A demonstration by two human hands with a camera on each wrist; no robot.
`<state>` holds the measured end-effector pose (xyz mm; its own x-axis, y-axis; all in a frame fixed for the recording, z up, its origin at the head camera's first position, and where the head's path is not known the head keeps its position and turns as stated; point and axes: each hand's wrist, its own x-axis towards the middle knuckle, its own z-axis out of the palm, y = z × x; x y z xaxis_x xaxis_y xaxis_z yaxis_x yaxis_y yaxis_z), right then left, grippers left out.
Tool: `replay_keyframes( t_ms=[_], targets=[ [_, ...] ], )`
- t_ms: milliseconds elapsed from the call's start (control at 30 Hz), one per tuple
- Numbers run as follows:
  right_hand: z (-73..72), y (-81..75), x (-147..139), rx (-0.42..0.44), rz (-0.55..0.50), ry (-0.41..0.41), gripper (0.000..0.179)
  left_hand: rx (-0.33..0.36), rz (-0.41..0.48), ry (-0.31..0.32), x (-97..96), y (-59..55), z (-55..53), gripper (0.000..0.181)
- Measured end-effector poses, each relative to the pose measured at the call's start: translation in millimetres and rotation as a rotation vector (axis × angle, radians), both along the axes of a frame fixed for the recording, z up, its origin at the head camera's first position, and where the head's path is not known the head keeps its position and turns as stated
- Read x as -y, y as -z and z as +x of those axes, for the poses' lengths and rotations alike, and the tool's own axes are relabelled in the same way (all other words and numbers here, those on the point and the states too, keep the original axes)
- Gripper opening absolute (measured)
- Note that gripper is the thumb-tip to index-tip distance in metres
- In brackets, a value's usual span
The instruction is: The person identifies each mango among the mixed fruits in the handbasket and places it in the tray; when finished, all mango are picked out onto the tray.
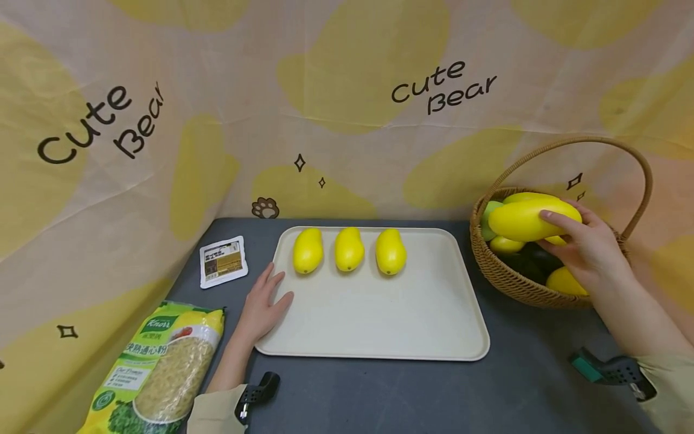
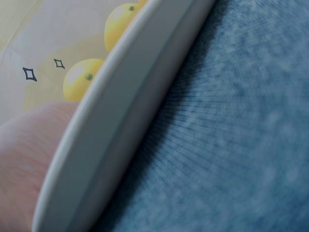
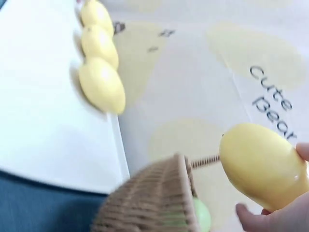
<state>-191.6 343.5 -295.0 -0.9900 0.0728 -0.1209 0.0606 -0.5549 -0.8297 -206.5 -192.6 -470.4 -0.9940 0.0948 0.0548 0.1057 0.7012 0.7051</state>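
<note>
Gripping right hand (image 1: 596, 250): fingers curled round a yellow fruit (image 1: 517, 220); it is right of the tray (image 1: 374, 319), over the basket (image 1: 496, 272);
Left hand (image 1: 264, 307): fingers released and spread; they rest on the tray's left edge;
Row: three fruits (image 1: 349, 249), also yellow; they lie side by side near the tray's far edge, toward its left;
Basket: right of the tray; green, dark and yellow produce inside;
Packet (image 1: 223, 263): left of the tray, near its far corner;
Bag (image 1: 176, 367): left of the tray's near end; "Knorr" printed on it.
</note>
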Motion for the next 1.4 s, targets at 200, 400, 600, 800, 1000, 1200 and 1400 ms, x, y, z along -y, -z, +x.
replay_keyframes(
  t_ms=[200,400,600,800,1000,1200,1400],
  targets=[
    [5.5,3.6,16.5,-0.026,-0.028,-0.061,0.031,-0.003,0.009,0.001,-0.1,0.4,-0.2,0.057],
    [6.4,9.0,42.1,-0.022,0.057,-0.106,0.034,0.003,0.009,0.000,0.3,0.2,-0.3,0.057],
    [5.9,12.6,76.1,-0.004,0.142,-0.124,0.044,0.015,0.007,-0.007,0.6,-0.3,-0.2,0.057],
    [2.3,21.8,103.5,0.033,0.237,-0.141,0.055,0.013,0.008,-0.009,1.6,0.4,-0.9,0.057],
    [-2.4,36.0,120.4,0.074,0.398,-0.169,0.069,0.008,0.013,-0.007,2.4,2.3,-1.6,0.056],
    [-10.1,54.5,126.5,0.077,0.531,-0.185,0.072,-0.007,0.015,-0.009,1.9,1.2,-0.6,0.056],
    [-22.0,74.9,128.4,0.084,0.641,-0.201,0.077,-0.007,0.018,-0.009,0.9,0.5,0.1,0.056]
  ],
)
